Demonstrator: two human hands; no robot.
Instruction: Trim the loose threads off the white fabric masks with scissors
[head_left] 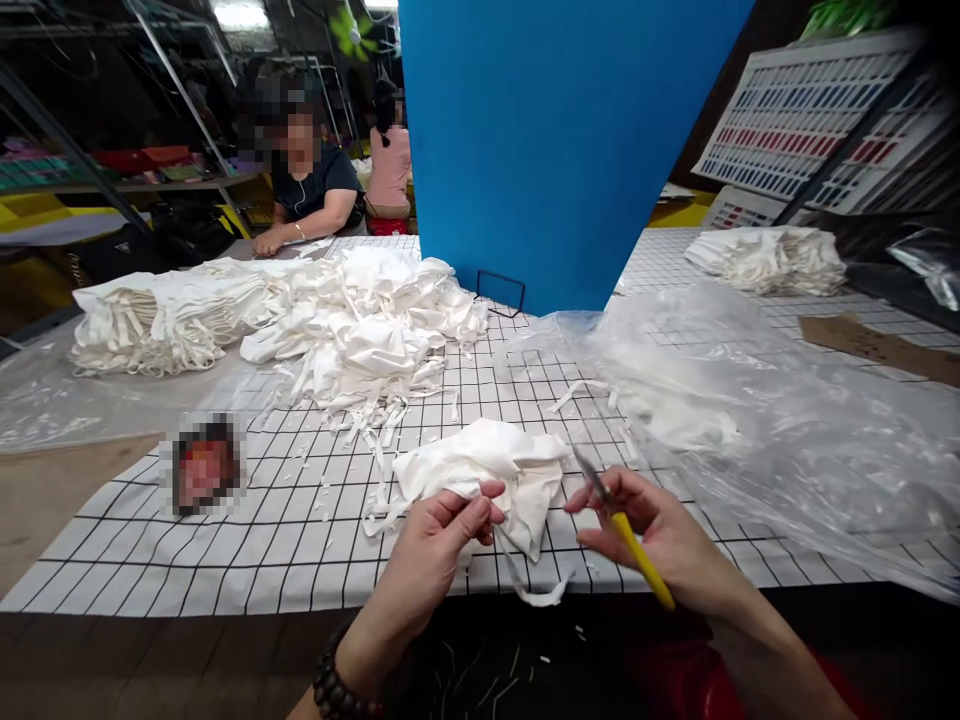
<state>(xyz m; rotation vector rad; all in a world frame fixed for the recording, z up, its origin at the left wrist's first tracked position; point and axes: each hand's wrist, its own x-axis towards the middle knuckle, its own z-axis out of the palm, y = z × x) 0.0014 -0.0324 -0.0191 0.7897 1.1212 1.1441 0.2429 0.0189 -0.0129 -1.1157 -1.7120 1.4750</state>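
Left hand (442, 535) pinches white cloth (495, 470); right hand (645, 525) grips yellow-handled snips (626, 535); no readable writing.

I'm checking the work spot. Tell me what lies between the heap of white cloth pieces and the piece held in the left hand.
In the head view, loose white strips and trimmings lie scattered on the checked table cover between the heap and the held piece in the left hand.

On the gridded table (225, 560) we list: heaped white cloth pieces (360, 320) toward its far left, clear plastic sheeting (787, 430) along the right edge, a blue board (555, 140) at the far edge.
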